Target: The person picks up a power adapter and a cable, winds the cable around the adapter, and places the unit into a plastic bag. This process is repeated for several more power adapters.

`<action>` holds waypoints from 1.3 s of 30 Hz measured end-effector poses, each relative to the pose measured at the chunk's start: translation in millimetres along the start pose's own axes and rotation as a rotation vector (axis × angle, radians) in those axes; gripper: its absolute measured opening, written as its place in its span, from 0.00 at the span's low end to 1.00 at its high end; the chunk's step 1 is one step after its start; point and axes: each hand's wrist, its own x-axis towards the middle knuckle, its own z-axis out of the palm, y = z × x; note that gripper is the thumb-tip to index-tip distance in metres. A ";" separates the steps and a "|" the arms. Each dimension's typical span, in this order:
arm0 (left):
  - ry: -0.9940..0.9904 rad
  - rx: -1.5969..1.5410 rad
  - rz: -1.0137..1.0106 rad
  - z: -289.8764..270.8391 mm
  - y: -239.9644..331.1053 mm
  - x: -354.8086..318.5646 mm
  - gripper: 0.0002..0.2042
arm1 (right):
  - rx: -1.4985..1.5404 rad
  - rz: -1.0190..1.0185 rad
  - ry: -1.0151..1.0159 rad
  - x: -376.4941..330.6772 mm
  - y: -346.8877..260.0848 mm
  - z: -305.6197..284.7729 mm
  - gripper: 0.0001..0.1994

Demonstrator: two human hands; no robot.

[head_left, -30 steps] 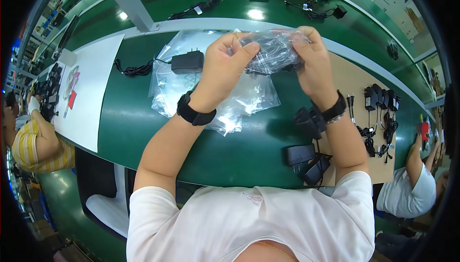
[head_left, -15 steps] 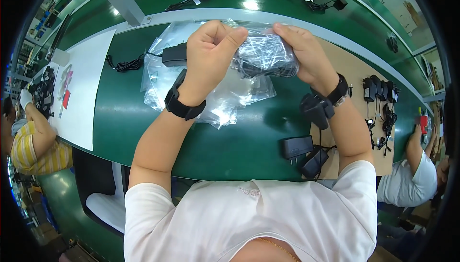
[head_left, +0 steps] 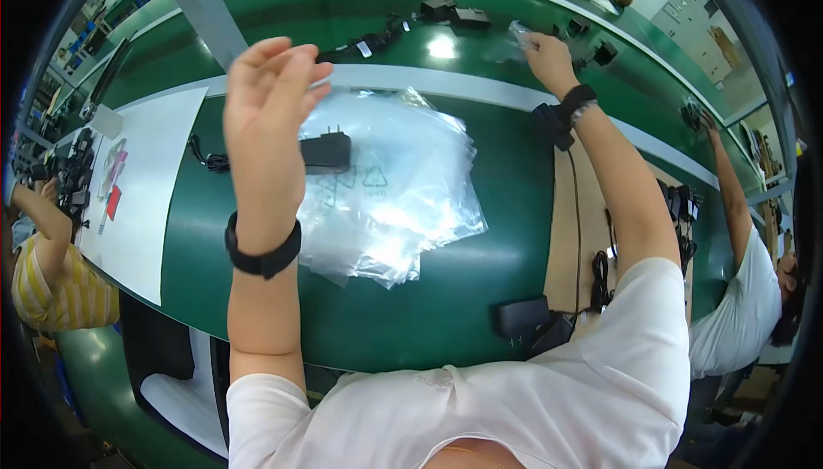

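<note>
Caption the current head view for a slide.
Right hand holds clear plastic over the far green worktop; open left hand hovers near a black adapter on clear bags.

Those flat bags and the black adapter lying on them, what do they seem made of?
Flat bags: probably thin plastic film, clear and glossy, judging by the see-through layers and bright, crinkled highlights. Black adapter: likely hard moulded plastic, fairly matte, given its dull, smooth-looking, boxy casing.

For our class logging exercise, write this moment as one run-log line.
left hand: open, empty | right hand: gripping clear plastic | black adapter: lying on clear bags
</note>
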 end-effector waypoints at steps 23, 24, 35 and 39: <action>-0.261 -0.065 0.418 -70.2 72.7 -7.8 0.11 | -0.154 0.104 -0.574 123.0 -5.7 115.7 0.31; -0.284 -0.077 0.406 -67.7 68.5 -6.1 0.11 | -0.063 0.178 -0.528 122.0 4.5 104.9 0.29; -0.204 -0.083 0.346 -43.5 59.1 -7.1 0.08 | -0.058 -0.407 0.616 146.7 -81.6 -104.3 0.15; -0.138 -0.110 0.311 -32.8 53.8 -6.1 0.07 | -0.051 -0.337 0.638 143.6 -62.9 -147.5 0.14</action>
